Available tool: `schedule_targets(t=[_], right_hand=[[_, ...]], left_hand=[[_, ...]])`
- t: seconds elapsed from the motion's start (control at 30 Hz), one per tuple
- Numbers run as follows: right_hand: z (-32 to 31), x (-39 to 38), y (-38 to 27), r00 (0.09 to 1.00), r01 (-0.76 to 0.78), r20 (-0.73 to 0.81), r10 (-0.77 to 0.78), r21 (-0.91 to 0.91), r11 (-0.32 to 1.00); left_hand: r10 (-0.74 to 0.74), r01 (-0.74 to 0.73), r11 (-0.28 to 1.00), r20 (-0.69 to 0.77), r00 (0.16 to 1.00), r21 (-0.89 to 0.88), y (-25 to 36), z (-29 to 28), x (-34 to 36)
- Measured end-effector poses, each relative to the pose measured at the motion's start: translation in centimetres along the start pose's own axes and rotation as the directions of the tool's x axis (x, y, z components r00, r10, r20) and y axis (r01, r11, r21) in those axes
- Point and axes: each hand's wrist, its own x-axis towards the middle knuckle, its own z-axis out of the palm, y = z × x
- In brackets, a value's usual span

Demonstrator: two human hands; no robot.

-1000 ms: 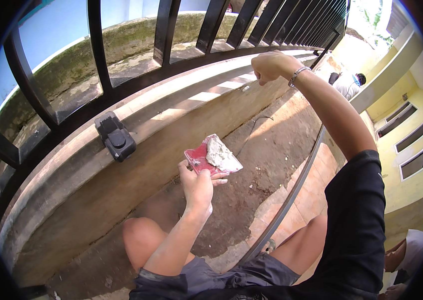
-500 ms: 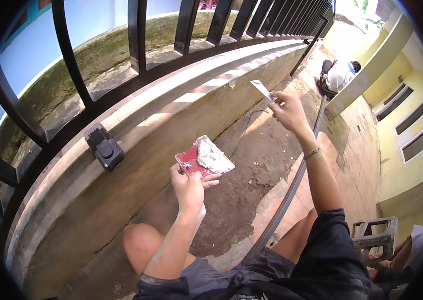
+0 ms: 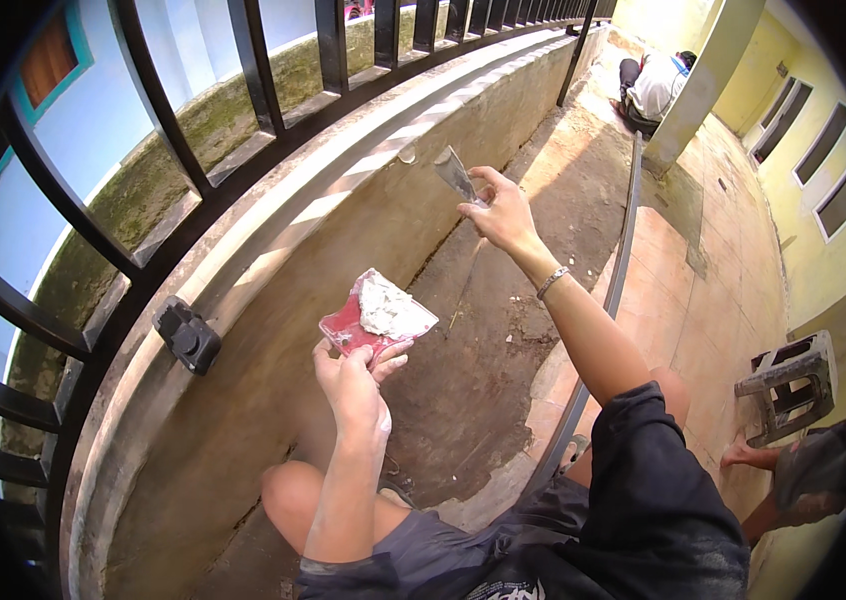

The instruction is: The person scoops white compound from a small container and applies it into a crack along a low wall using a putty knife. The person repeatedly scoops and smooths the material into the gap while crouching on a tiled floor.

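- The left hand (image 3: 351, 378) is closed around the near edge of a red tray (image 3: 363, 322) and holds it up flat in front of the person.
- A lump of white putty (image 3: 388, 310) sits on top of the red tray.
- The right hand (image 3: 503, 212) is stretched out far ahead, with its fingers pinched around the handle of a thin metal scraper (image 3: 454, 172).
- The blade of the scraper points up toward the low grey wall (image 3: 273, 270) and is very close to it.
- A bracelet (image 3: 549, 283) is on the right wrist.
- Black bars of a railing (image 3: 253, 70) stand on top of the wall.
- A black clamp (image 3: 186, 335) sticks to the wall, to the left of the tray.
- Far away, another person (image 3: 658, 85) sits on the floor by a pillar.
- A grey block (image 3: 791, 385) stands on the floor at the right.
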Motion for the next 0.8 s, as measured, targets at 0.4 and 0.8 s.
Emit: schedule_targets(t=[0.4, 0.8], right_hand=[[1.6, 1.8, -7.0, 0.929, -0.300, 0.303, 0.212, 0.285, 0.910], [2.6, -3.5, -8.7, 0.897, -0.316, 0.432, 0.095, 0.475, 0.821]], left_hand=[[0.027, -0.026, 0.999, -0.010, 1.000, 0.040, 0.3, 0.3, -0.2], [0.021, -0.021, 0.999, 0.006, 1.000, 0.046, 0.8, -0.2, -0.2]])
